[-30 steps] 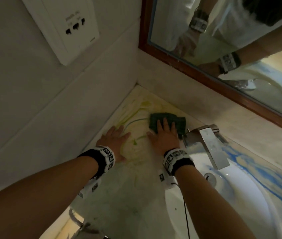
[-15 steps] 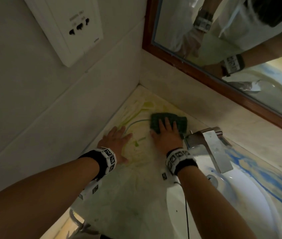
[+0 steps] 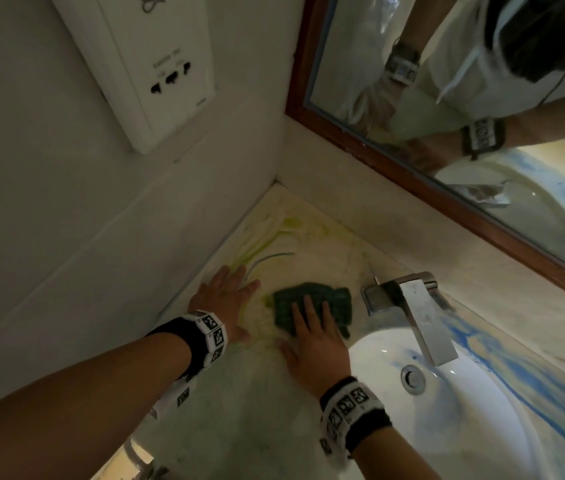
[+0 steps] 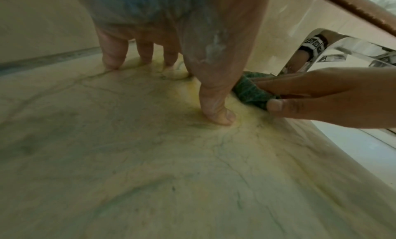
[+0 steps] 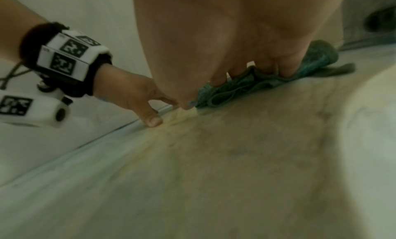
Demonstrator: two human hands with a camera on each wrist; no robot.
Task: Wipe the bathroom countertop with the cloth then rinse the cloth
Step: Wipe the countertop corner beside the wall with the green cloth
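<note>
Marble countertop fills the corner between a white tiled wall with a socket plate at eleven o'clock and a wood-framed mirror at one o'clock, with yellow-green smears lying toward the corner. Half a second back the green cloth sat further up toward that corner, at about twelve o'clock from where it is now; it has since been dragged down toward six o'clock, so it now lies just left of the chrome faucet and near the rim of the white basin. The right hand lies flat on the cloth with fingers straight and spread, pressing rather than gripping, thumb resting on the stone at the cloth's near edge. The left hand rests at nine o'clock from the cloth, palm down, fingers extended on the counter, holding nothing. That pull reads as one wiping stroke drawn toward the front edge; since streaks remain near the corner, wiping looks only partly done, and the rinse at the basin has not begun.
</note>
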